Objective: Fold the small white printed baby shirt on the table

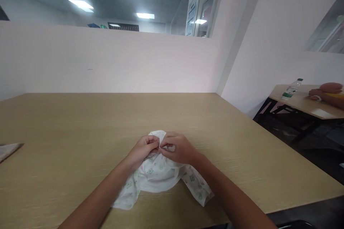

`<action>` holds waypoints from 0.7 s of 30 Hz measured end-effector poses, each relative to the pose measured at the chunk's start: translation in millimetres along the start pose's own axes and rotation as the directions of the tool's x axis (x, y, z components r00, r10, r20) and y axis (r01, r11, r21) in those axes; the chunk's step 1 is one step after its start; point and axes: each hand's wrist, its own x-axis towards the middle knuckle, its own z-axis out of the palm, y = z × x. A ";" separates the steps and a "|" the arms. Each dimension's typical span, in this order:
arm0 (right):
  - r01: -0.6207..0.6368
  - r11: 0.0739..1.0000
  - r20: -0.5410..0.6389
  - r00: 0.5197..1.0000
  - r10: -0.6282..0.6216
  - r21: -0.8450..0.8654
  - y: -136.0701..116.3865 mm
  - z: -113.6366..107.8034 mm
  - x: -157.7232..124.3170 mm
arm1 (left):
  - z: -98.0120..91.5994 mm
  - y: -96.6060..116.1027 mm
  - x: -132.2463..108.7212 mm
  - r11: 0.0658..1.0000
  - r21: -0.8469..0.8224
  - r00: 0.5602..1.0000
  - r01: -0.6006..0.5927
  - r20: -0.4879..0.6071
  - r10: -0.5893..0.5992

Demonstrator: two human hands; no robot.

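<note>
A small white garment with a pale green print lies crumpled on the light wooden table, close to the near edge. My left hand and my right hand meet over its far end. Both hands are closed, their fingertips pinching the cloth at the same spot, where a bit of white fabric sticks up between them. Two sleeve-like ends of the garment trail back under my forearms.
A grey piece of cloth pokes in at the table's left edge. A white partition wall runs along the table's far side. To the right stands another table with a plastic bottle and another person's arm.
</note>
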 end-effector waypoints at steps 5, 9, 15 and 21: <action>-0.061 0.995 0.079 0.995 0.055 0.080 8.5 -4.3 -1.8 | 1.2 4.7 -3.1 0.997 -0.083 0.999 -0.006 0.049 0.010; -0.137 0.988 0.038 0.990 0.134 0.072 11.7 -3.5 -2.7 | 3.2 4.8 -4.0 0.998 -0.064 1.000 0.010 0.021 -0.009; -0.302 0.932 0.050 0.953 0.298 0.200 9.6 -0.9 -0.6 | 1.9 3.2 -1.5 0.993 -0.112 0.999 0.025 -0.038 -0.029; -0.493 0.753 0.092 0.857 0.508 0.436 26.2 5.6 -1.8 | 2.4 3.9 -2.2 0.996 -0.087 1.000 0.012 -0.019 -0.014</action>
